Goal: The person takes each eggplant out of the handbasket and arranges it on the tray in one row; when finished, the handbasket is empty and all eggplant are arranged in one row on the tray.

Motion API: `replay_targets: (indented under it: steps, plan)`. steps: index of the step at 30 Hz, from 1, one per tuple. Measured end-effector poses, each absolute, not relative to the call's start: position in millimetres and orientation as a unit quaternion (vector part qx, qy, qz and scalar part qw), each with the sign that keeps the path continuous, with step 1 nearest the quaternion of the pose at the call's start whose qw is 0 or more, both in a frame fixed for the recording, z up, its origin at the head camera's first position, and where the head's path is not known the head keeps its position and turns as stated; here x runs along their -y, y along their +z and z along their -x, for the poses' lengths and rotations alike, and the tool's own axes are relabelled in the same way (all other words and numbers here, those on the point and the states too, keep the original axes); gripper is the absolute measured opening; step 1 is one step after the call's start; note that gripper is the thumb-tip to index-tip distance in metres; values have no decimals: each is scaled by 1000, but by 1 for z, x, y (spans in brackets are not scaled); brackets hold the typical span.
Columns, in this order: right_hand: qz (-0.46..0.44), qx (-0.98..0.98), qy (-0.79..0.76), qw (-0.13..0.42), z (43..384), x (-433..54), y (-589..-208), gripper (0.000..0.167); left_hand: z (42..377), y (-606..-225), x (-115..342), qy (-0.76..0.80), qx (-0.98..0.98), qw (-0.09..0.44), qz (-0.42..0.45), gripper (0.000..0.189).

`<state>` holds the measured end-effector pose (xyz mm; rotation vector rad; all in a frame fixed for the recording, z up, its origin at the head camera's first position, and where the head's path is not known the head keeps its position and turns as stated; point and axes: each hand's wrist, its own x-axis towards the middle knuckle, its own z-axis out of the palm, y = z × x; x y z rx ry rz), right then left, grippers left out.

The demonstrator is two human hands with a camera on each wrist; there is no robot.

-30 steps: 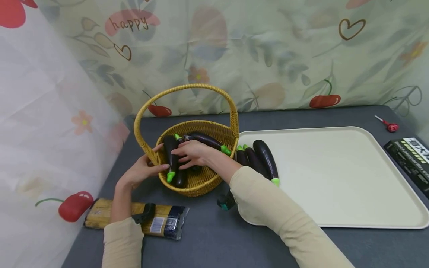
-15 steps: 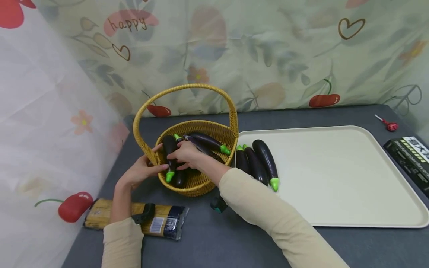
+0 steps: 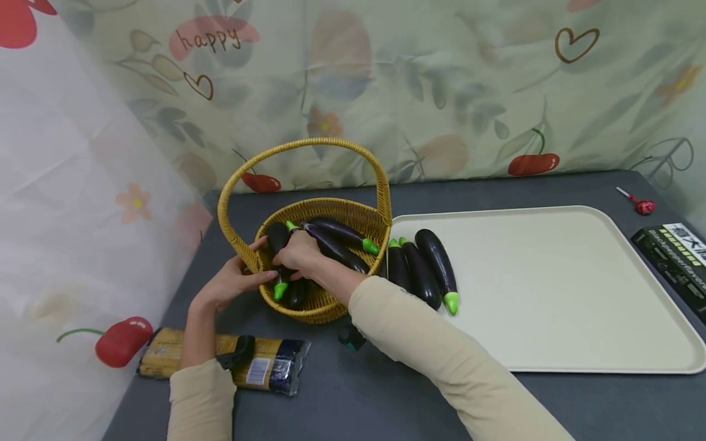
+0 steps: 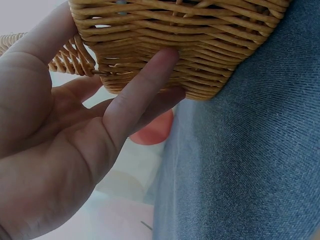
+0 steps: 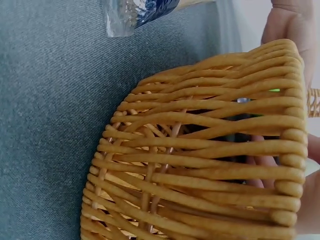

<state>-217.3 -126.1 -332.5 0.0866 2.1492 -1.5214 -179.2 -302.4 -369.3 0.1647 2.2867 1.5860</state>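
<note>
A yellow wicker basket [image 3: 325, 317] with a tall hoop handle stands on the dark table and contains several dark eggplants with green stems. My left hand [image 3: 234, 280] grips its left rim beside the handle's base; in the left wrist view the fingers of that hand [image 4: 60, 145] lie against the outer weave. Reaching inside, my right hand [image 3: 302, 252] has its fingers curled round the leftmost eggplant [image 3: 277, 236], partly covering it. Behind that hand lie two more eggplants, one [image 3: 333, 246] nearer and one [image 3: 343, 231] farther back. The basket's wall hides most right fingertips in the right wrist view.
Right of the basket lies a large white tray [image 3: 529, 294], with three eggplants [image 3: 437, 263] at its left end. A pasta packet [image 3: 276, 361] sits under my left wrist. A black box [image 3: 675, 263] and a red lollipop [image 3: 644, 206] are at far right.
My right hand has moved left and deeper into the basket, its spread fingers closing on the leftmost eggplant. The left hand has stayed on the rim.
</note>
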Motion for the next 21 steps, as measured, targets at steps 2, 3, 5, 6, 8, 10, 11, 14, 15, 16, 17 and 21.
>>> replay_targets:
  steps: [2, 3, 5, 6, 8, 10, 11, 14, 15, 16, 17, 21]
  plan:
    - [-34, -786, -565, 249, 218, 125, -332, 51, 179, -369, 302, 560, -808, 175, -56, 81]
    - [-35, -785, -567, 248, 218, 124, -332, 51, 179, -369, 302, 560, -808, 175, -55, 81]
    - [-35, -780, -574, 248, 218, 121, -330, 54, 178, -369, 301, 559, -809, 174, -55, 81]
    - [-33, -778, -577, 248, 218, 119, -329, 55, 178, -369, 301, 559, -809, 174, -54, 81]
    - [-30, -775, -580, 248, 217, 115, -325, 60, 178, -369, 301, 557, -810, 173, -56, 82]
    - [-23, -773, -582, 253, 217, 109, -322, 64, 177, -369, 302, 555, -812, 171, -58, 82]
    - [-18, -771, -583, 256, 217, 106, -320, 66, 177, -369, 302, 555, -812, 171, -58, 82]
    - [-5, -763, -588, 268, 217, 94, -315, 67, 177, -370, 302, 550, -815, 171, -54, 83]
    - [0, -758, -591, 274, 217, 90, -313, 67, 177, -370, 301, 549, -816, 171, -53, 83]
    - [4, -754, -594, 279, 217, 85, -311, 67, 177, -369, 301, 549, -817, 171, -52, 83]
    - [8, -751, -597, 284, 217, 81, -309, 68, 177, -369, 301, 548, -817, 170, -52, 83]
    - [25, -741, -599, 301, 219, 65, -299, 68, 177, -370, 300, 552, -815, 169, -52, 83]
